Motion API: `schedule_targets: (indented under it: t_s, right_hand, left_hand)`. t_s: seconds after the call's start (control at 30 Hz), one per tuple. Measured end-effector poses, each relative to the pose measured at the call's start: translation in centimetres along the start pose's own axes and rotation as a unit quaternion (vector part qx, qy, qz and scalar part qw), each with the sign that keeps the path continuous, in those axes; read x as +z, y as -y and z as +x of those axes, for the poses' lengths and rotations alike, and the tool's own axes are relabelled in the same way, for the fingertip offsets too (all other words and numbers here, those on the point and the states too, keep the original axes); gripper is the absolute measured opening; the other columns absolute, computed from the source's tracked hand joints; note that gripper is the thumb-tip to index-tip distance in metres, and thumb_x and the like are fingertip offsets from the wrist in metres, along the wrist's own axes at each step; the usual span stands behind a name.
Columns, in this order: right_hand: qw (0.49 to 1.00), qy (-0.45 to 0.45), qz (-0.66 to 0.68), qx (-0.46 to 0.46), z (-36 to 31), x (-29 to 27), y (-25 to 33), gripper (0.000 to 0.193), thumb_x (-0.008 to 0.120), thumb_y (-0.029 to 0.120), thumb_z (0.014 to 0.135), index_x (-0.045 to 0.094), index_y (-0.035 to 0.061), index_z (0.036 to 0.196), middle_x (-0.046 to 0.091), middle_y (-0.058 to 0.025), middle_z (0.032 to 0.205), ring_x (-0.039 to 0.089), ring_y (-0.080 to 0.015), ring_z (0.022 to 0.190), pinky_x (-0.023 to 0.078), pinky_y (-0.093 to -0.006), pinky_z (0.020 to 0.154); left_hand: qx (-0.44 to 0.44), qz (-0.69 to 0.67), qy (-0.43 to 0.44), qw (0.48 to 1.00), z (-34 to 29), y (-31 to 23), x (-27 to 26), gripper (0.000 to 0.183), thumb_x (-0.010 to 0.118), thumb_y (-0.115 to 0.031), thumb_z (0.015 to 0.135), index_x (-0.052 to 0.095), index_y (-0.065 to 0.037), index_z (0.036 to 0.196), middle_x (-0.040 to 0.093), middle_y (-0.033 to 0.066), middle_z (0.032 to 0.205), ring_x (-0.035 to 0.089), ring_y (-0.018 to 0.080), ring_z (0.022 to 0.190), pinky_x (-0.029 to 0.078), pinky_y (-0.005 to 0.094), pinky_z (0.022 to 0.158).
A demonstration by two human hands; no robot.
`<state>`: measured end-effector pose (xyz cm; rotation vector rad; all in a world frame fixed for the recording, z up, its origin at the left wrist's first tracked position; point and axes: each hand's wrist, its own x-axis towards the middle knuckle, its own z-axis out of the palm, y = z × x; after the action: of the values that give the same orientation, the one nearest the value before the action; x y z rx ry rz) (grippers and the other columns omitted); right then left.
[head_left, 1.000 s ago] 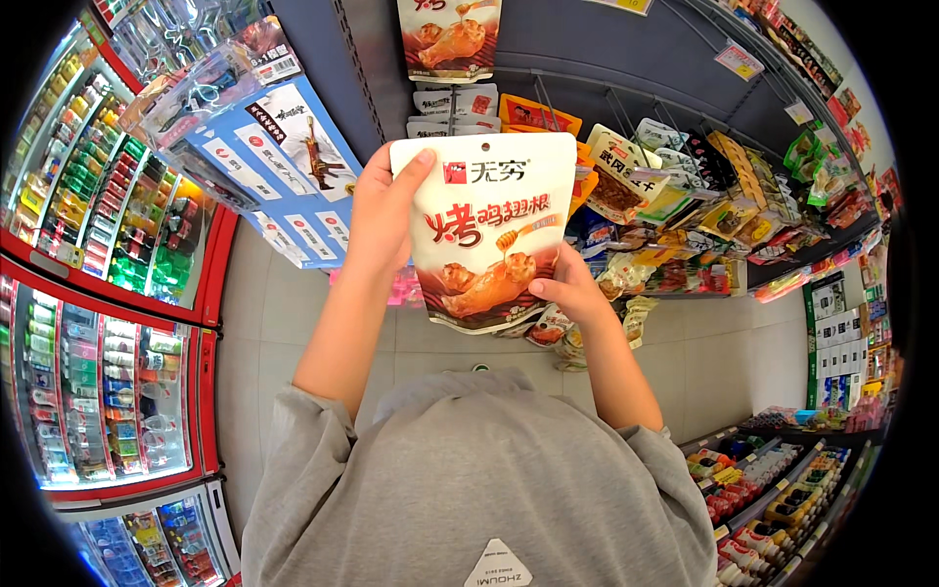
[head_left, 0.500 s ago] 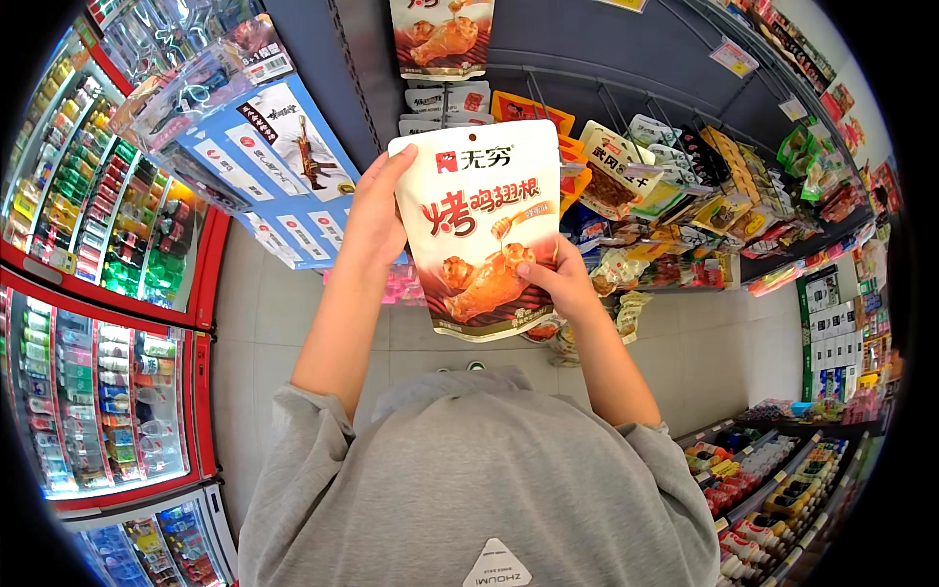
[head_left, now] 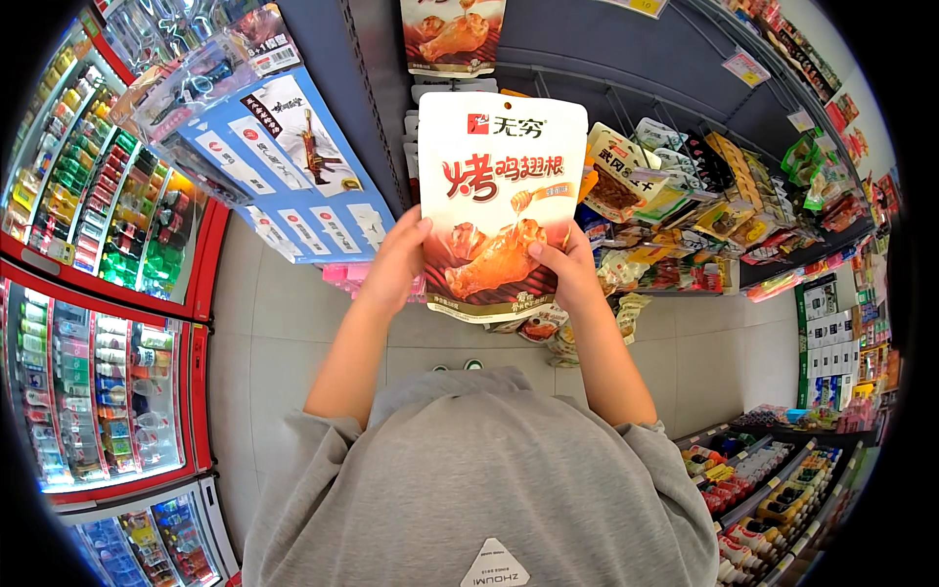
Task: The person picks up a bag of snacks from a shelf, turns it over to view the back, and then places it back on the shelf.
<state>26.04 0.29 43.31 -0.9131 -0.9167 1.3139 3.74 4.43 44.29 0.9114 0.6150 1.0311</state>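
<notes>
A large cream and reddish-brown snack pouch (head_left: 494,176), with roasted chicken wing pieces pictured on its front, is held up before me. It is almost upright, with a small hang hole at the top. My right hand (head_left: 572,269) grips its lower right side, thumb pressed on the front and the other fingers mostly behind. At the lower left edge is my left hand (head_left: 393,264), with its upper fingertip against the edge; the rest of its grip is partly hidden by the pouch.
A matching pouch (head_left: 454,37) hangs on the dark rack beyond. Several snack bags (head_left: 626,176) hang on hooks to the right. A blue display box (head_left: 284,161) stands at left, beside red-framed drink coolers (head_left: 201,391). Bottles (head_left: 763,470) fill shelves at lower right.
The pouch has shifted right and slightly up, and straightened. My left hand has slid from its upper left corner down to the lower left edge. My right hand keeps its grip.
</notes>
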Motion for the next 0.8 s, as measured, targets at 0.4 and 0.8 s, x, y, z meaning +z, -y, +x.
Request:
schedule_targets:
  t_s: [0.4, 0.8]
  right_hand:
    - [1.000, 0.003, -0.003, 0.003, 1.2, 0.3, -0.1, 0.030, 0.065, 0.004, 0.077, 0.051, 0.0010, 0.103, 0.061, -0.0075, 0.096, 0.059, -0.0133, 0.085, 0.048, -0.0284, 0.077]
    - [1.000, 0.015, 0.012, -0.002, 1.6, 1.0, 0.7, 0.038, 0.064, 0.005, 0.074, 0.050, 0.0012, 0.110, 0.061, -0.0075, 0.101, 0.059, -0.0145, 0.090, 0.047, -0.0288, 0.079]
  left_hand:
    - [0.036, -0.019, -0.045, 0.998, -0.1, 1.6, 0.8, 0.035, 0.037, -0.021, 0.095, 0.046, 0.001, 0.121, 0.055, 0.0088, 0.115, 0.051, 0.0148, 0.106, 0.037, 0.0279, 0.092]
    - [0.066, -0.032, -0.126, 0.989, -0.2, 1.3, 1.5, 0.033, 0.035, -0.025, 0.096, 0.053, 0.000, 0.110, 0.060, 0.0076, 0.105, 0.056, 0.0134, 0.095, 0.041, 0.0265, 0.086]
